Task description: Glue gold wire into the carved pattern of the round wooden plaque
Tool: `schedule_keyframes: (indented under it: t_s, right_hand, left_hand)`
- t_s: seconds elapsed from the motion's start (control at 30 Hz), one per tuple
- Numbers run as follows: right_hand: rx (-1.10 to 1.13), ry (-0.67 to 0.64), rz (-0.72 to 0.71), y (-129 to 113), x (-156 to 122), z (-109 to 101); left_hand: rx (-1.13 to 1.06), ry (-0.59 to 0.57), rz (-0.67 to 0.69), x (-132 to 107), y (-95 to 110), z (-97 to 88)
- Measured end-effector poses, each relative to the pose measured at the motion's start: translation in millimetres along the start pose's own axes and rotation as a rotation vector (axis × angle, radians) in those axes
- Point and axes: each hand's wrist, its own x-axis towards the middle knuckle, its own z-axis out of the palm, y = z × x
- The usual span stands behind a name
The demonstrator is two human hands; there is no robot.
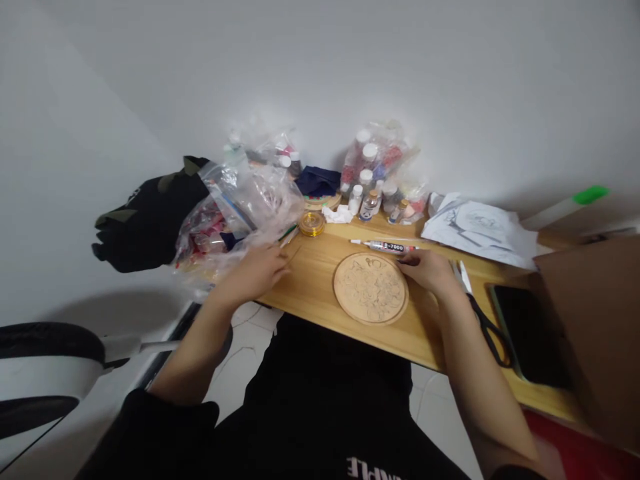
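A round, pale wooden board (370,297) with a line drawing of flowers lies flat near the table's front edge. My right hand (427,270) rests at its upper right rim, fingers curled and fingertips on the edge. Just behind that hand is a white glue tube (386,247) marked B-7000. My left hand (260,270) is above the table's left part, fingers bent together. A thin stick-like line shows by its fingertips, too fine to make out. Beyond them sits a spool of golden wire (311,225).
Plastic bags (260,197) with craft materials crowd the left. Small bottles (369,205) and a crumpled tissue (337,214) stand along the back. To the right are drawn paper sheets (475,223), black-handled scissors (490,328), a dark phone (530,333) and a cardboard box (595,320).
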Motion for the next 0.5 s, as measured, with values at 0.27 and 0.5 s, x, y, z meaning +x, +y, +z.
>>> schedule_keyframes:
  t_s: [0.27, 0.5]
  right_hand:
    - [-0.137, -0.050, -0.015, -10.1, -3.8, -4.6]
    - [-0.342, -0.182, -0.015, -28.9, -7.7, -17.9]
  left_hand:
    - [-0.345, 0.257, -0.048, -90.4, -3.4, -54.6]
    - [-0.670, 0.323, 0.132, -103.7, -0.2, -51.5]
